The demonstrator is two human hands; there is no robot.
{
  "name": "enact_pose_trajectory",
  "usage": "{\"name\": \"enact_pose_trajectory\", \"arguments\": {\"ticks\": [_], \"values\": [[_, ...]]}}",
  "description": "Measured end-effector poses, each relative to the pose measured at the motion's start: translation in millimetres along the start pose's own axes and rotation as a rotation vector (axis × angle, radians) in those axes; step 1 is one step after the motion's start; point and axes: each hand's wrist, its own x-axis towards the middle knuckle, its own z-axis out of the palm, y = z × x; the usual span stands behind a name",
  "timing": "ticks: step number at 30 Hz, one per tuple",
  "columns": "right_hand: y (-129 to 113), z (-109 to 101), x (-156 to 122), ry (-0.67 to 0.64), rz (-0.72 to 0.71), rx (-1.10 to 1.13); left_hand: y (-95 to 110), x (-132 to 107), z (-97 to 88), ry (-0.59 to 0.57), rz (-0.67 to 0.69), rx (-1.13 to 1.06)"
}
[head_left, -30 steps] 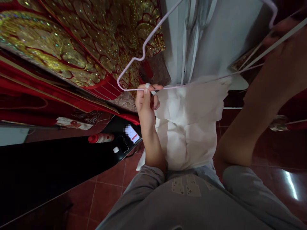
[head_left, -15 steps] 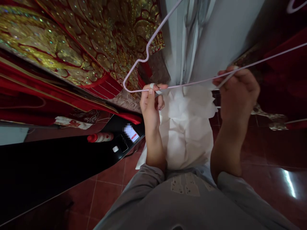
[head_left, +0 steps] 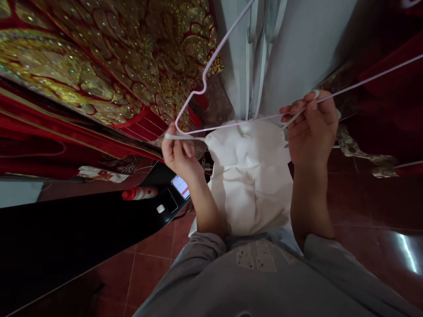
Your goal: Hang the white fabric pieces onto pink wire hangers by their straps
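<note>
A white garment (head_left: 251, 176) with thin straps hangs in front of me, below a pale pink wire hanger (head_left: 211, 66). My left hand (head_left: 180, 154) is closed, pinching the left strap just under the hanger's left shoulder bend. My right hand (head_left: 309, 127) is closed on the right strap, fingers curled, where it meets the hanger's bottom wire. Both straps are pulled outward, so the garment's top edge is stretched between my hands.
Red garments with gold sequin embroidery (head_left: 109, 66) hang close on the left. A white door frame (head_left: 280, 48) stands ahead. A black surface (head_left: 82, 229) at lower left carries a phone (head_left: 181, 186) and a red-capped bottle (head_left: 139, 193). The floor has dark red tiles (head_left: 363, 211).
My right hand came down from the upper right onto the right strap. My left hand moved left and down, drawing the left strap out toward the hanger's bend, and the garment spread wider.
</note>
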Motion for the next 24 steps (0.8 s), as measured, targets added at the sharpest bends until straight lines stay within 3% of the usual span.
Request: {"name": "enact_pose_trajectory", "arguments": {"ticks": [2,5,8,13,18,22,24], "values": [[-1,-1,1,0.003,0.008,-0.017,-2,8,-4.0,0.057,0.156,0.018],[2,-1,1,0.004,0.018,-0.023,0,18,-1.5,-0.070,0.244,0.044],[4,-2,0,0.005,0.028,-0.014,9,24,8.5,-0.227,0.152,0.068],[5,-6,2,-0.013,0.087,-0.060,33,37,27.4,-0.361,0.015,0.144],[12,-7,12,0.013,-0.024,0.031,51,53,40.9,-0.542,-0.092,0.217],[16,-7,12,0.024,-0.042,0.058,58,57,49.1,-0.550,-0.206,0.200],[16,-7,11,0.009,-0.017,0.050,58,55,51.2,-0.551,-0.162,0.193]]}}
